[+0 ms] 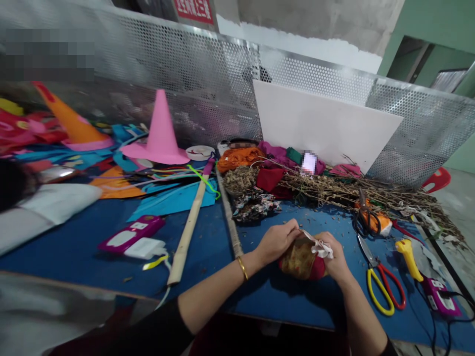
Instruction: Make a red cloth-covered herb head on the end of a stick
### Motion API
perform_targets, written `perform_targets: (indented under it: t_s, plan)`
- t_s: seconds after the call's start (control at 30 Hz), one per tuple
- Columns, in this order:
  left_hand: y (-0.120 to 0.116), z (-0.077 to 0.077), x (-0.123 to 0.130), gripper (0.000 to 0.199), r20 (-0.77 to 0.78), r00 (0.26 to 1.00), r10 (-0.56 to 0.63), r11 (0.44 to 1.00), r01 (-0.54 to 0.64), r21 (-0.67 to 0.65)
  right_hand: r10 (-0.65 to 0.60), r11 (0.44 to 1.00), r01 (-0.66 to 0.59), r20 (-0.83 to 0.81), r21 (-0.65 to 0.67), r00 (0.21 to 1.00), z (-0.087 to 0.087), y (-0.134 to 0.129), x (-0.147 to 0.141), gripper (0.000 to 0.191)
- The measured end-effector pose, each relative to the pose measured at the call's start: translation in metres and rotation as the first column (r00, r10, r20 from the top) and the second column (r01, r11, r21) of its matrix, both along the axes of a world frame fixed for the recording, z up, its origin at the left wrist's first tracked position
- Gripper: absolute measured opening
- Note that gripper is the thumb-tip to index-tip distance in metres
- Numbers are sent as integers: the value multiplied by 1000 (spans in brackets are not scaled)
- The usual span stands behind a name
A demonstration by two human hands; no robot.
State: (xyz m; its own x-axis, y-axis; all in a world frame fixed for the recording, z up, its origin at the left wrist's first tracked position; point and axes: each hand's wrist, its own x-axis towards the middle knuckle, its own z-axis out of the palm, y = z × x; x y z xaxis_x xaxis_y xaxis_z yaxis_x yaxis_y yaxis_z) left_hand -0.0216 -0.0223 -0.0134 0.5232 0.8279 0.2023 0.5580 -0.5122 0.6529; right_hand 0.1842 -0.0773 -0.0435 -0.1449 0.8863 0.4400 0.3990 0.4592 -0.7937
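Above blue table [213, 240]: hands [275, 242] angled inward, gripping cloth bundle [297, 261] at top.

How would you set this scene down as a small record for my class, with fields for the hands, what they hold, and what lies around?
Held: a brown-and-red bundle with white cloth at its top
Left hand: pinching the bundle's upper edge; gold bangle on the wrist
Right hand: gripping the bundle's other side, beside the white cloth
Surface: blue table
Nearby tool: scissors, one handle yellow, one red
Left part: pink pointed hat; wooden stick
Back: white board against a perforated metal screen
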Motion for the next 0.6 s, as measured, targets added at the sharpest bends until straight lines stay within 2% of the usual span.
perform_targets:
  t_s: [0.07, 0.17, 0.2, 0.3, 0.4, 0.5, 0.6]
  plan:
    - [-3, 5, 2, 30, -18, 1000, -1, 996, -1, -86, -20, 1000, 20, 24, 7, 1000, 0, 0, -1, 29]
    - [-4, 16, 0, 36, -206, 973, -101, 988, 74, -136, -39, 999, 37, 103, 22, 994, -2, 0, -2, 26]
    - [-5, 20, -1, 35, -275, 954, -121, 988, 89, -126, -46, 999, 43, 139, 25, 989, -2, 0, -2, 26]
    - [-6, 29, 0, 12, -390, 915, -106, 994, 103, -29, -50, 998, 42, 241, 36, 969, 0, -1, -4, 27]
    - [-10, 33, 11, 22, -404, 914, -41, 997, 64, 44, -30, 999, 14, 322, 53, 946, 3, -1, -7, 31]
    - [-17, 38, 29, 26, -363, 932, -11, 999, 23, 28, -71, 996, 43, 394, 79, 916, 2, 1, -11, 28]
    - [-24, 45, 42, 24, -308, 941, -138, 985, 163, 58, -155, 987, 126, 405, 96, 901, -3, 4, -12, 12]
